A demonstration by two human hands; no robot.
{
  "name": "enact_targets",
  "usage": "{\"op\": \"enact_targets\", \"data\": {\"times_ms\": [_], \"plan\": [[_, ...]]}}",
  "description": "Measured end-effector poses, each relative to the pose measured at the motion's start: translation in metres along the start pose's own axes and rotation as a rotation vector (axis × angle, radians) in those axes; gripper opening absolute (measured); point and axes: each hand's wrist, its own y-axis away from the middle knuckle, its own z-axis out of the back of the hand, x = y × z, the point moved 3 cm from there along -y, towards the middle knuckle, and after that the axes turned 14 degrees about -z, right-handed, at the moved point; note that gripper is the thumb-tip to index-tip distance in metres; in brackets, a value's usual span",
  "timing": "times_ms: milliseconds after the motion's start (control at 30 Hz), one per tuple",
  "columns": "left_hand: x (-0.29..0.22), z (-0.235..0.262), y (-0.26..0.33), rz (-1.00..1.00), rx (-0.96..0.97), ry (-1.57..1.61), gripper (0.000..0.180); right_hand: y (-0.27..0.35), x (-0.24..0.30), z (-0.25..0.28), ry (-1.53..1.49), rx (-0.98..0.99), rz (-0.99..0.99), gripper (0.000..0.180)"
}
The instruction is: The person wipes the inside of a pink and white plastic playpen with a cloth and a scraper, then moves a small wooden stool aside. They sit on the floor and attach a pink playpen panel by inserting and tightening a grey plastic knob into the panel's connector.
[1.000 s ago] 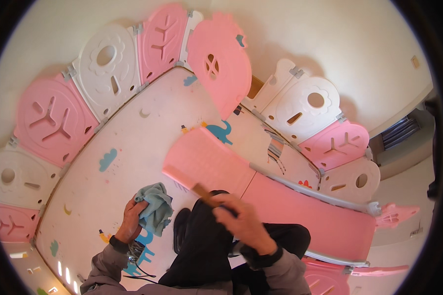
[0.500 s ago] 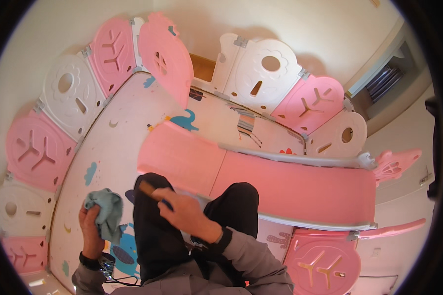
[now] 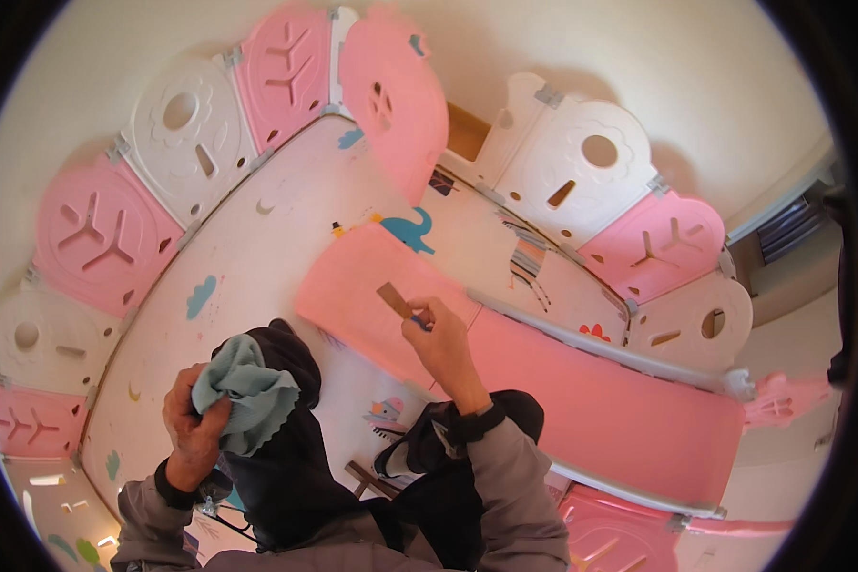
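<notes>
Left hand: the left hand (image 3: pixel 194 419) has fingers and thumb bunched around a blue-green, soft, crumpled cloth (image 3: pixel 248 396), which hangs over the left leg.
Right hand: the right hand (image 3: pixel 440 345) pinches the dark handle of a flat, brown-bladed scraper-like tool (image 3: pixel 394 299); blade points up-left.
Tool position: over the rounded left end of a long pink plastic slide (image 3: pixel 601 400); contact or gap, can't tell.
Slide scratch risk: if the blade is hard and meets the pink surface edge-on, could mark it; blade material unclear.
Slip risk: handle sits in a fingertip hold, so a sideways catch could twist the tool loose.
Cloth risk: loose folds hang free; could drag or snag on the trousers.
Leg obstruction: black trousers (image 3: pixel 286 477) fill the space between the cloth and the slide; left hand would have to pass over or around a knee.
Rail obstruction: a raised grey plastic rail (image 3: pixel 601 345) runs along the slide's far edge, could stop a wide sweep.
Floor: pale mat (image 3: pixel 257 257) with coloured prints, including a blue elephant (image 3: pixel 408 232).
Enclosure: pink leaf-pattern panel (image 3: pixel 110 229) and white flower-pattern panel (image 3: pixel 186 129), joined in a fence.
</notes>
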Motion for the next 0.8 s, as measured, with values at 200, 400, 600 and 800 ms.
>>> {"op": "enact_targets", "data": {"times_ms": [200,400,600,800], "plan": [[0.04,-0.016,-0.019,-0.039,0.267,-0.046,0.029,-0.103,0.005,-0.053,0.024,0.134,-0.079,0.031],[0.059,0.001,-0.009,-0.237,0.338,-0.193,0.048,-0.199,-0.043,-0.134,0.015,0.143,-0.21,0.032],[0.072,0.033,0.011,-0.129,0.299,-0.376,0.036,-0.236,-0.143,-0.202,0.208,0.081,-0.269,0.035],[0.071,0.068,0.02,0.078,0.569,-0.368,0.039,-0.245,-0.196,-0.239,0.207,0.045,-0.36,0.033]]}}
